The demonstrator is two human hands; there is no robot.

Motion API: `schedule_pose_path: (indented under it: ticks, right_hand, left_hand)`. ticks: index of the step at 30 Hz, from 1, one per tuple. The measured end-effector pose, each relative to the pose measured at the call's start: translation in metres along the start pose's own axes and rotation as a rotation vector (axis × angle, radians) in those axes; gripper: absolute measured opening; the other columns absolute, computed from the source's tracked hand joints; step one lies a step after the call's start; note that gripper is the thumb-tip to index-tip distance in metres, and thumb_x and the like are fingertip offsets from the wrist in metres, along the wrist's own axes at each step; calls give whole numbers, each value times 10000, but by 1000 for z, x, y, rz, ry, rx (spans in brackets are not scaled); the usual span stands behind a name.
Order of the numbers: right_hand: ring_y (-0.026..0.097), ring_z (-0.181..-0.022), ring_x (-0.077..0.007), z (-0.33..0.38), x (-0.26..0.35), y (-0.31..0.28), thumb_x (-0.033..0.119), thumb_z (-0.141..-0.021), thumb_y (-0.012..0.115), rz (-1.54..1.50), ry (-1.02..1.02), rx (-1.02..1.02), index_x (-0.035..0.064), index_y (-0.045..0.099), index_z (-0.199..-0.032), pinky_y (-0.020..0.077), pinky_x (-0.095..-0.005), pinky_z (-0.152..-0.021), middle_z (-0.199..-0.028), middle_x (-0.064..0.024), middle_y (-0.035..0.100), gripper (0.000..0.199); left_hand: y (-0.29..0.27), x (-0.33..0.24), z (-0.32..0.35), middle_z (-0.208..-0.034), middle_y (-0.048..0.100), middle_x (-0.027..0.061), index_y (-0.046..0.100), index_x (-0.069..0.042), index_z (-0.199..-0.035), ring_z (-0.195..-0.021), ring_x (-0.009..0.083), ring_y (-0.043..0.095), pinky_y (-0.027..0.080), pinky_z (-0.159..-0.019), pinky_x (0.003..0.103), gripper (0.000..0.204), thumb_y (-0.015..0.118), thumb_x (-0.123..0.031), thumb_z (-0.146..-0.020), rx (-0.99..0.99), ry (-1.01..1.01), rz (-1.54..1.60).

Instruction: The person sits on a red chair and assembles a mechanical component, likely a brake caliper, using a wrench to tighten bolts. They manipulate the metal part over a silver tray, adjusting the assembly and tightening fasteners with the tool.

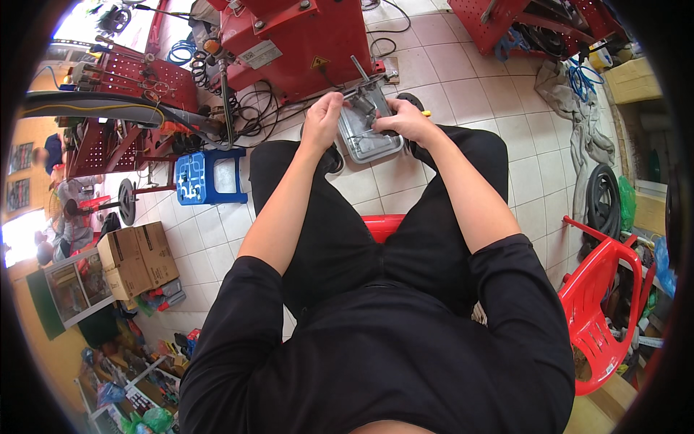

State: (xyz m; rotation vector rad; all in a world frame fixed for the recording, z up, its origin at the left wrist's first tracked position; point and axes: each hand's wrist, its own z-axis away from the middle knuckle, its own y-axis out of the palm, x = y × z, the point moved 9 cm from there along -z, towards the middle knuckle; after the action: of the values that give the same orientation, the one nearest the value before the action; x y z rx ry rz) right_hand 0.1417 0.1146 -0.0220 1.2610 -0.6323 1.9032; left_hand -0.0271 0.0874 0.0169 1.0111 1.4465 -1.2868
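I sit on a red stool [381, 225] with both arms stretched out over my knees. My left hand [322, 119] and my right hand [405, 119] both grip a small grey metal part [365, 105] with a thin rod sticking up from it. The part is held just above a shallow grey metal tray [369, 145] that lies on the tiled floor between my feet. The fingers of both hands are curled around the part, which they partly hide.
A large red machine [296, 40] stands right in front, with cables on the floor around it. A blue plastic stool [210, 176] is at the left, cardboard boxes [137, 259] further left. A red plastic chair [603, 304] and a black tyre [603, 199] are at the right.
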Motion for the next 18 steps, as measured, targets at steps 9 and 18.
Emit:
schedule_pose_path:
  ticks: [9,18]
  right_hand:
    - [572,-678,-101,5,8,0,153,-668,732,15,5,-17,-16,612,-1027,461,-234,-612,-790,-35,609,414]
    - [574,-687,-103,4,5,1,162,-670,737,23,11,-13,-15,614,-1038,468,-239,-623,-801,-35,611,427]
  left_hand:
    - [-3,-4,1,-627,469,-38,588,-22,-914,-608,46,414,339,-554,222,232,563,-252,-931,-44,17,1]
    - [-4,2,0,-611,450,-32,597,-8,-849,-587,55,400,339,-544,240,284,572,-281,-920,-65,21,-5]
